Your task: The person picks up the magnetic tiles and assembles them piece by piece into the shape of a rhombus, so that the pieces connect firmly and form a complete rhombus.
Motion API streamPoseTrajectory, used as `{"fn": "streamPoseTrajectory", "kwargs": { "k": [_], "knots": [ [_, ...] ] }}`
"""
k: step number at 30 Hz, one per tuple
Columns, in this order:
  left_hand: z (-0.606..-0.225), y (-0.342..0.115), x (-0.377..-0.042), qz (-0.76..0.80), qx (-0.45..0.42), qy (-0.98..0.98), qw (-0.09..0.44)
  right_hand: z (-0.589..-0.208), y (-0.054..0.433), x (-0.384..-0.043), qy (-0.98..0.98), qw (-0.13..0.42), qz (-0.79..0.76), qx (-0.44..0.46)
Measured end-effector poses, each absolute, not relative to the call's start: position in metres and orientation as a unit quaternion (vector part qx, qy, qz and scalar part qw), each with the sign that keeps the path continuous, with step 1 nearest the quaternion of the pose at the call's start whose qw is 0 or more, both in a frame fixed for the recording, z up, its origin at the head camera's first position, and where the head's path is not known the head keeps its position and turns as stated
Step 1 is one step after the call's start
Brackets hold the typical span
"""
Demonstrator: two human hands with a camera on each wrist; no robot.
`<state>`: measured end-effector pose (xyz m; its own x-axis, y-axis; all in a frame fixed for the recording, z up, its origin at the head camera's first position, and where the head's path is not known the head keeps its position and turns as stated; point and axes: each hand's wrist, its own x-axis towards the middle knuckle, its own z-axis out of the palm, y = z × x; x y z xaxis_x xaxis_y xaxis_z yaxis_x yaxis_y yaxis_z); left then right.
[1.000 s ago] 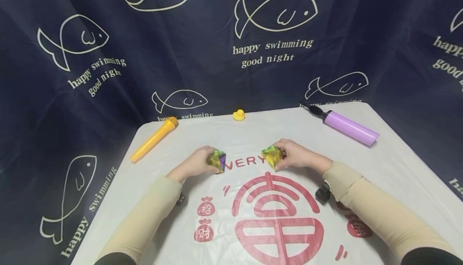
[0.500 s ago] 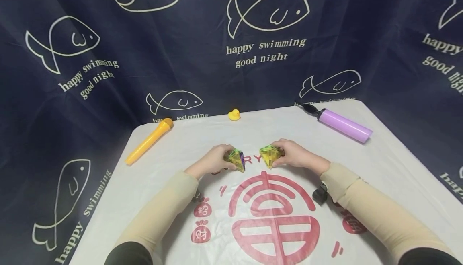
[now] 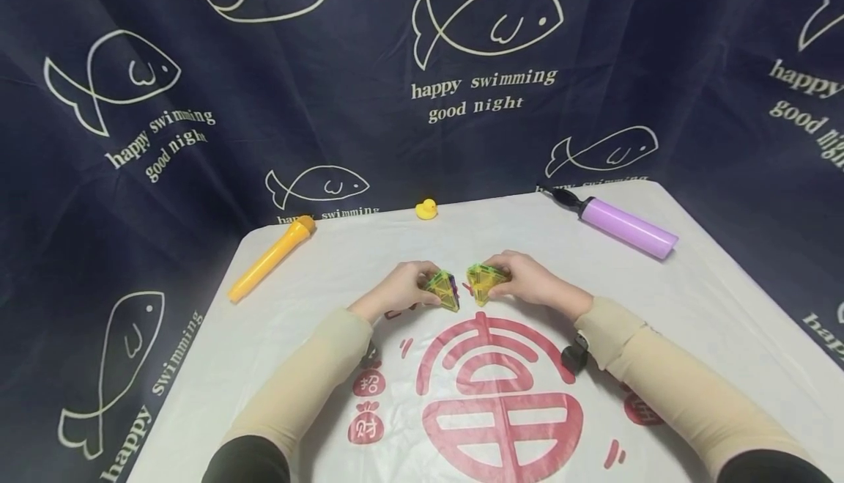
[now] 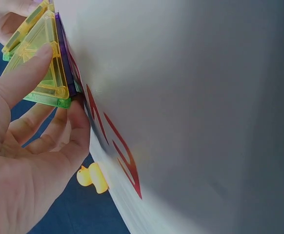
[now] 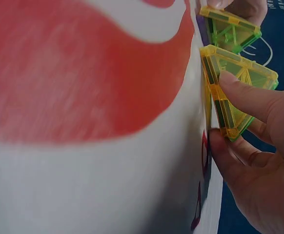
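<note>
Over the printed red lettering, my left hand [image 3: 405,286] pinches a see-through pyramid of magnetic tiles [image 3: 445,291], yellow and green with a purple face. In the left wrist view its thumb lies on a yellow triangular tile [image 4: 39,73], with fingers behind. Opposite it, my right hand [image 3: 527,278] grips a second tile pyramid [image 3: 483,283], yellow and green. Thumb on one face and fingers round the back show in the right wrist view, where that pyramid [image 5: 242,90] is close to the tabletop. A narrow gap separates the two pyramids in the head view.
A yellow rubber duck [image 3: 426,209] sits at the table's back edge. An orange toy microphone [image 3: 272,259] lies at the left, and a purple hand pump [image 3: 626,226] with a black nozzle lies at the back right. The white tablecloth [image 3: 369,248] carries red prints. Dark fish-patterned curtain [image 3: 395,124] hangs behind.
My left hand has moved right with its pyramid, and my right hand slightly left with its own. The gap between the two pyramids has narrowed. The head view has shifted a little.
</note>
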<state>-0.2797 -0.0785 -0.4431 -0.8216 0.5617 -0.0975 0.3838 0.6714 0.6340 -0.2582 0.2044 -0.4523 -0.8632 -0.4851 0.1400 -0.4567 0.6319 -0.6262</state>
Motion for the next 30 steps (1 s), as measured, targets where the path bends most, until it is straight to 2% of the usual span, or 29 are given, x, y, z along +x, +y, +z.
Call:
{"fn": "streamPoseTrajectory", "kwargs": {
  "k": [20,30],
  "knots": [
    [-0.443,-0.072,-0.281,0.318,0.265,0.900,0.137,-0.452,0.192,-0.258,0.896,0.053,-0.370,-0.242],
    [-0.439,-0.075,-0.282,0.343,0.253,0.893,0.143,-0.446,0.190,-0.260,0.893,0.052,-0.373,-0.247]
  ]
}}
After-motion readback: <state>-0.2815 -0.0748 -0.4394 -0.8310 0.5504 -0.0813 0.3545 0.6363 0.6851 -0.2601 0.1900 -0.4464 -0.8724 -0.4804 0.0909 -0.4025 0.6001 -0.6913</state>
